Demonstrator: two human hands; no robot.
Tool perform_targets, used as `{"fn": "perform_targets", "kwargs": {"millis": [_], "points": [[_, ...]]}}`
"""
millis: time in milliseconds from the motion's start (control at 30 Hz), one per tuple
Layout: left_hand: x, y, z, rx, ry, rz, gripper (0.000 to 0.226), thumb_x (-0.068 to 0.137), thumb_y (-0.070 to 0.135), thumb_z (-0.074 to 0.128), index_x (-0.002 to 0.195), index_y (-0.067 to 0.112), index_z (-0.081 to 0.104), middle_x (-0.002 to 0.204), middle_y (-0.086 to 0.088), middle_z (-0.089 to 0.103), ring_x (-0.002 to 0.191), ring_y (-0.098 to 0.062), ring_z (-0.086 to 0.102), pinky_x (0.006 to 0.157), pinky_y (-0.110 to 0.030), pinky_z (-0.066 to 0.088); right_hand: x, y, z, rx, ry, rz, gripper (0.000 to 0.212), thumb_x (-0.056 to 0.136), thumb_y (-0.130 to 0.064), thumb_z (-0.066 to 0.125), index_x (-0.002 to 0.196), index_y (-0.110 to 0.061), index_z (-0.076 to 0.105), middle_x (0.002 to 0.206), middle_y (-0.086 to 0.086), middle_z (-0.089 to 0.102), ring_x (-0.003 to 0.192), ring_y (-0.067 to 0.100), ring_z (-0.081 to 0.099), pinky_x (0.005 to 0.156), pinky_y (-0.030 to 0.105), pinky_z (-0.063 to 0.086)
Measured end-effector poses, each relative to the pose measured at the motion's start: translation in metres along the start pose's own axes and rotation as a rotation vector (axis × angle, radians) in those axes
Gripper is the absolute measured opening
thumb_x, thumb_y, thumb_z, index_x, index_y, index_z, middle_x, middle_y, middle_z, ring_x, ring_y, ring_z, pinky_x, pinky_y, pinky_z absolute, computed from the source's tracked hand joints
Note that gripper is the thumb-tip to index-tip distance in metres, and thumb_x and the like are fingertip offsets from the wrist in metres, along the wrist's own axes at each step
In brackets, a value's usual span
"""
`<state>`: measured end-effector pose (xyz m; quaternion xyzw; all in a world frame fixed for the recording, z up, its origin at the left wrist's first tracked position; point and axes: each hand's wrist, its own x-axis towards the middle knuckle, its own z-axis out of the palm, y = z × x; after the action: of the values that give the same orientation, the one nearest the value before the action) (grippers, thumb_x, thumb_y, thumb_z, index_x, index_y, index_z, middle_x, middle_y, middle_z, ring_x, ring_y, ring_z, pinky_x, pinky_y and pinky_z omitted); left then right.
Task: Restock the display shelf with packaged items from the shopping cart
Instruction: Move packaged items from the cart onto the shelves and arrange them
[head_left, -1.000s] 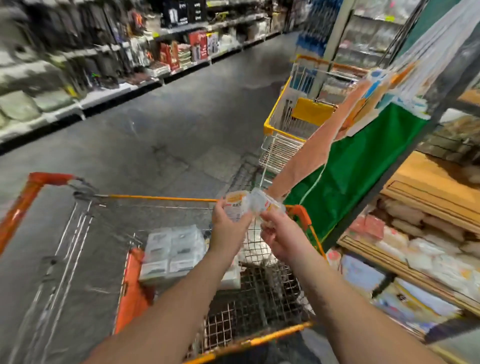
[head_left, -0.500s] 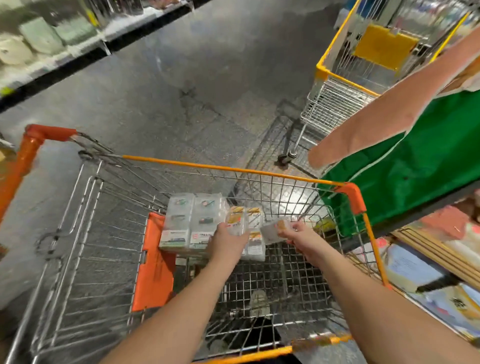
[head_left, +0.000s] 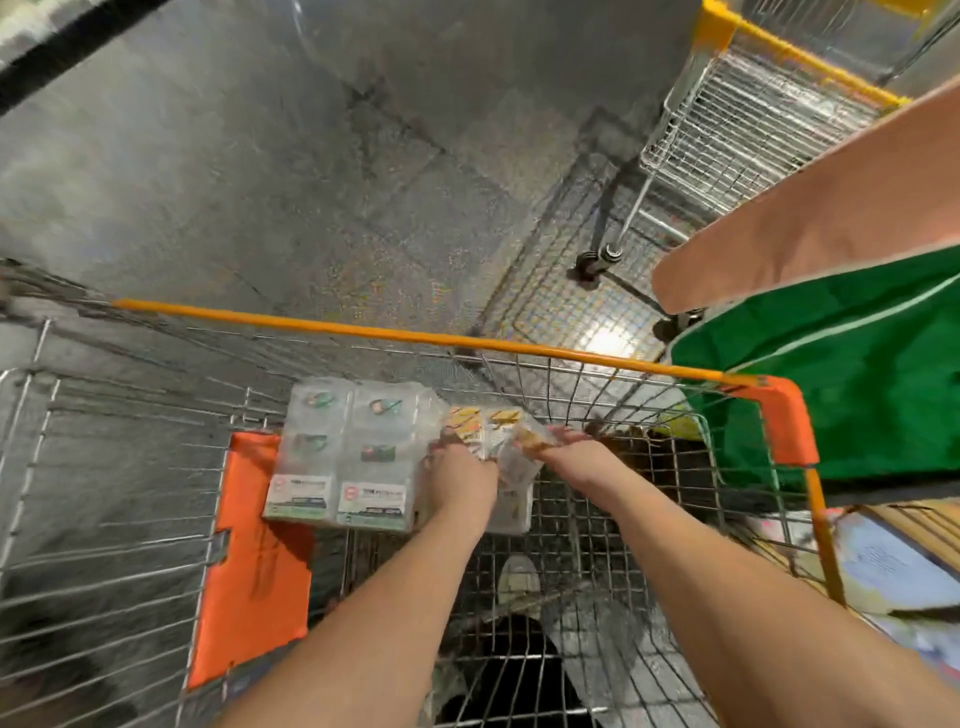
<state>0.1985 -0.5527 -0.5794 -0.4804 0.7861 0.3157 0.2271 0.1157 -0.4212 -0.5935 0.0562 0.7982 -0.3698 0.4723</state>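
Both hands reach into a wire cart (head_left: 789, 415). Left hand (head_left: 460, 480) and right hand (head_left: 569, 449) clamp fingers on clear packs (head_left: 498, 441) beside a bundle (head_left: 348, 457); label writing unreadable.

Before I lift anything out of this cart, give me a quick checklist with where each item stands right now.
1. Both hands in the cart: ok, left hand and right hand are on the yellow-labelled packs.
2. Firm grip on one pack: cannot tell, fingers and wrapping blur together.
3. Green-labelled packs out of the way: ok, beside the left hand, on the orange seat flap.
4. Path over the orange cart rim: ok, nothing crosses it.
5. Room on the shelf: cannot tell, only its edge shows.
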Motion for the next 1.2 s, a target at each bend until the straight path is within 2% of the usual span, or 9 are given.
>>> {"fn": "perform_targets", "kwargs": {"millis": [167,333,433,533,600,767,867,1067,1200], "points": [[0.011,0.006,0.01,-0.162,0.021,-0.052,0.06,0.087,0.014,0.067,0.139,0.012,0.035,0.126,-0.005,0.047,0.086,-0.011,0.051,0.06,-0.021,0.041,0.033,0.0,0.011,0.024,-0.034,0.027,0.066,0.091,-0.027,0.068,0.146,-0.01,0.035,0.139,0.008,0.051,0.117,0.02,0.054,0.085,0.013,0.043],[0.004,0.003,0.012,-0.142,0.067,0.06,0.061,0.093,0.015,0.061,0.146,0.007,0.032,0.147,-0.007,0.031,0.116,-0.015,0.046,0.094,-0.018,0.039,0.04,0.009,0.032,0.132,0.1,0.017,0.08,0.084,-0.013,0.074,0.15,-0.016,0.029,0.143,0.005,0.047,0.124,0.024,0.053,0.102,0.033,0.046],[0.007,-0.005,0.015,-0.223,0.034,-0.014,0.033,0.091,0.013,0.06,0.12,0.005,0.049,0.108,-0.006,0.053,0.082,-0.018,0.06,0.06,-0.026,0.056,0.034,0.011,0.043,0.118,0.147,0.023,0.079,0.083,-0.015,0.075,0.149,-0.019,0.031,0.142,0.001,0.045,0.121,0.021,0.052,0.1,0.035,0.047],[0.01,-0.011,0.013,-0.276,-0.005,-0.066,0.016,0.093,0.012,0.056,0.107,0.01,0.049,0.087,0.0,0.056,0.063,-0.01,0.055,0.041,-0.018,0.035,0.036,0.016,0.052,0.05,0.144,-0.006,0.068,0.086,-0.013,0.07,0.145,-0.021,0.037,0.134,0.005,0.051,0.109,0.02,0.056,0.088,0.036,0.053],[0.011,-0.012,0.011,-0.288,-0.032,-0.06,0.014,0.095,0.014,0.053,0.108,0.015,0.048,0.086,0.003,0.056,0.066,-0.011,0.056,0.045,-0.02,0.036,0.037,0.016,0.055,0.026,0.142,-0.014,0.063,0.09,-0.01,0.063,0.145,-0.025,0.037,0.134,0.006,0.049,0.106,0.02,0.055,0.078,0.03,0.053],[0.009,-0.018,0.011,-0.32,-0.08,-0.02,0.009,0.095,0.019,0.051,0.104,0.019,0.049,0.092,0.0,0.059,0.08,-0.018,0.059,0.066,-0.031,0.049,0.038,0.006,0.061,-0.017,0.207,-0.013,0.059,0.092,-0.017,0.062,0.146,-0.023,0.038,0.141,0.007,0.047,0.114,0.024,0.057,0.09,0.04,0.054],[0.008,-0.021,0.008,-0.315,-0.093,-0.007,0.013,0.092,0.024,0.051,0.104,0.026,0.048,0.098,0.003,0.059,0.093,-0.023,0.06,0.087,-0.042,0.052,0.041,0.001,0.062,-0.01,0.238,0.041,0.058,0.093,-0.019,0.062,0.145,-0.02,0.037,0.14,0.009,0.05,0.096,0.021,0.062,0.059,0.026,0.052],[-0.004,-0.026,-0.01,-0.291,-0.173,0.053,0.02,0.094,0.024,0.047,0.113,0.018,0.051,0.096,-0.001,0.061,0.088,-0.021,0.062,0.081,-0.04,0.056,0.025,-0.008,0.06,-0.125,0.29,0.151,0.066,0.094,-0.042,0.059,0.144,-0.008,0.031,0.135,0.016,0.051,0.082,0.023,0.058,0.056,0.028,0.046],[-0.024,-0.024,-0.034,-0.349,-0.174,0.113,0.021,0.094,0.021,0.048,0.114,0.021,0.053,0.102,0.001,0.06,0.094,-0.021,0.061,0.088,-0.044,0.054,-0.001,-0.014,0.054,-0.117,0.295,0.087,0.056,0.099,-0.044,0.047,0.134,-0.001,0.047,0.105,0.014,0.065,0.081,0.024,0.064,0.061,0.03,0.048]]}}
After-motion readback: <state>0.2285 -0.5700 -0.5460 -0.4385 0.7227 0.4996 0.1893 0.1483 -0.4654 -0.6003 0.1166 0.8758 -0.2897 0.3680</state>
